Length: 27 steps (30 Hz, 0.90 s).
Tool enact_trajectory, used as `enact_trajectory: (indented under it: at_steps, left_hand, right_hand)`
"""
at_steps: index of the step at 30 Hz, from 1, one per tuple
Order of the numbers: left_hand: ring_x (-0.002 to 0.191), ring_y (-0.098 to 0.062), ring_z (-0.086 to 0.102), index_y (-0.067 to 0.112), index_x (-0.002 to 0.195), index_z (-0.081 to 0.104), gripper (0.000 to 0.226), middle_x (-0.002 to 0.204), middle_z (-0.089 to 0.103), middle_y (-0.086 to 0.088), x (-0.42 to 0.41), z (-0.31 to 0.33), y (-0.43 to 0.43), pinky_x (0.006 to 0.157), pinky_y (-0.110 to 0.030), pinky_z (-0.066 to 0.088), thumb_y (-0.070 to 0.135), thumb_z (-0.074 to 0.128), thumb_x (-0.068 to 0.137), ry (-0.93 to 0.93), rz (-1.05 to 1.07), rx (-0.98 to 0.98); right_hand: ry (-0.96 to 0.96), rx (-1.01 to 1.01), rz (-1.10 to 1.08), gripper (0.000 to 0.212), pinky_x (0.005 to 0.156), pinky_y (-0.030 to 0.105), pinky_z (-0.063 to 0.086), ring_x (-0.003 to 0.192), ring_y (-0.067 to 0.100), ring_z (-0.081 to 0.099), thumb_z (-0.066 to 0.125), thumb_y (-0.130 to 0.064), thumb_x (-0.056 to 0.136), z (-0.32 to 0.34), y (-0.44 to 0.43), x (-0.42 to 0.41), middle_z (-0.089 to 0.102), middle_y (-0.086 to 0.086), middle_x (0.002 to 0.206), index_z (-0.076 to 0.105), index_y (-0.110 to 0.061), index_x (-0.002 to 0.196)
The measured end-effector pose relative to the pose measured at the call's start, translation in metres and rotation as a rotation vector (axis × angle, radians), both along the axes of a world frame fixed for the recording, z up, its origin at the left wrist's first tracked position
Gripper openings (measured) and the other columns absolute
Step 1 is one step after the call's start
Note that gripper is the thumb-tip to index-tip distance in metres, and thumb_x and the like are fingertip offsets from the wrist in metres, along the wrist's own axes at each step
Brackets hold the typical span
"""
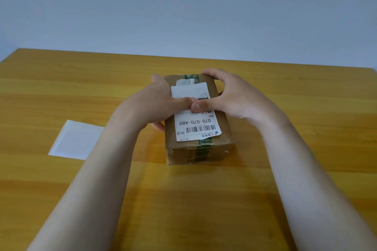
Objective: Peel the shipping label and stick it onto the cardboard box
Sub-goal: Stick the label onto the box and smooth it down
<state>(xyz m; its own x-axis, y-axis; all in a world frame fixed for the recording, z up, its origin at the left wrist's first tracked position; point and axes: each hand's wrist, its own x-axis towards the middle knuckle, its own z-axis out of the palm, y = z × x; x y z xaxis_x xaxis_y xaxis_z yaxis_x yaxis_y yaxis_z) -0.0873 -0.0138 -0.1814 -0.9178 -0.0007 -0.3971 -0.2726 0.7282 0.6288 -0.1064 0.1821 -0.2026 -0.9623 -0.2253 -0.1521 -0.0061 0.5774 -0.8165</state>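
Observation:
A brown cardboard box with green tape lies in the middle of the wooden table. A white shipping label with a barcode and "070-070-A80" lies flat on its top face. My left hand wraps the box's left side, its thumb lying across the label. My right hand wraps the right side and far corner, thumb pressing the label's middle. The two thumb tips meet on the label.
A blank white backing sheet lies flat on the table to the left of the box, partly under my left forearm. The yellow wooden table ends against a pale wall at the back.

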Motion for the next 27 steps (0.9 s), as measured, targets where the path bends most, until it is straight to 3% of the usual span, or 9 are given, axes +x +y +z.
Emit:
enact_trajectory:
  at_steps: [4, 10, 13, 15, 18, 21, 27]
  left_hand:
    - [0.060, -0.017, 0.072, 0.013, 0.117, 0.032, 0.065, 0.086, 0.070, 0.002, 0.001, 0.001, 0.001, 0.044, -0.025, 0.057, 0.058, 0.069, 0.090, -0.003, -0.003, -0.027]
    - [0.063, -0.031, 0.078, 0.013, 0.116, 0.032, 0.064, 0.086, 0.074, -0.006, 0.000, -0.001, 0.003, 0.058, -0.037, 0.064, 0.060, 0.067, 0.091, -0.002, 0.023, -0.064]
    - [0.068, -0.032, 0.079, 0.021, 0.146, 0.022, 0.079, 0.086, 0.075, -0.006, -0.001, -0.003, 0.003, 0.060, -0.047, 0.066, 0.052, 0.071, 0.092, 0.022, 0.001, -0.008]
    - [0.073, -0.031, 0.080, 0.032, 0.153, 0.019, 0.081, 0.091, 0.075, -0.004, -0.002, -0.005, 0.001, 0.060, -0.049, 0.067, 0.051, 0.070, 0.093, 0.025, -0.027, -0.001]
    - [0.074, -0.033, 0.080, 0.030, 0.135, 0.035, 0.062, 0.097, 0.074, -0.006, -0.004, -0.008, -0.001, 0.059, -0.052, 0.066, 0.054, 0.071, 0.091, 0.042, -0.019, 0.011]
    - [0.071, -0.036, 0.079, 0.025, 0.120, 0.040, 0.053, 0.095, 0.073, -0.008, -0.006, -0.010, -0.002, 0.058, -0.054, 0.065, 0.056, 0.071, 0.090, 0.083, -0.002, 0.005]
    - [0.066, -0.036, 0.078, 0.021, 0.112, 0.043, 0.049, 0.089, 0.073, -0.008, -0.005, -0.009, 0.000, 0.061, -0.054, 0.066, 0.061, 0.064, 0.092, 0.129, -0.004, -0.080]
  right_hand:
    - [0.014, 0.006, -0.013, 0.110, 0.086, 0.029, 0.055, 0.109, 0.011, 0.070, 0.099, -0.053, 0.057, 0.000, 0.000, -0.001, 0.064, -0.017, 0.136, 0.048, -0.041, 0.153]
    - [0.067, 0.019, -0.048, 0.088, 0.080, 0.018, 0.047, 0.112, 0.006, 0.062, 0.098, -0.048, 0.061, 0.000, 0.000, -0.001, 0.060, -0.019, 0.131, 0.060, -0.037, 0.140]
    - [0.077, 0.019, -0.047, 0.084, 0.079, 0.019, 0.047, 0.109, 0.002, 0.062, 0.099, -0.048, 0.061, 0.000, 0.001, -0.002, 0.060, -0.021, 0.128, 0.062, -0.037, 0.136]
    - [0.074, 0.019, -0.043, 0.083, 0.076, 0.019, 0.047, 0.106, -0.005, 0.060, 0.098, -0.049, 0.061, 0.000, 0.001, -0.001, 0.060, -0.021, 0.128, 0.062, -0.038, 0.135]
    - [0.095, 0.021, -0.052, 0.076, 0.075, 0.020, 0.046, 0.107, 0.000, 0.061, 0.097, -0.051, 0.061, -0.002, 0.001, -0.002, 0.061, -0.019, 0.127, 0.065, -0.038, 0.128]
    - [0.110, 0.021, -0.072, 0.064, 0.074, 0.021, 0.046, 0.105, 0.001, 0.062, 0.096, -0.052, 0.062, -0.003, 0.000, -0.002, 0.062, -0.019, 0.121, 0.068, -0.039, 0.118]
    - [0.127, 0.023, -0.096, 0.055, 0.069, 0.020, 0.044, 0.105, 0.001, 0.064, 0.096, -0.056, 0.062, -0.007, -0.002, -0.005, 0.068, -0.017, 0.116, 0.071, -0.036, 0.108]
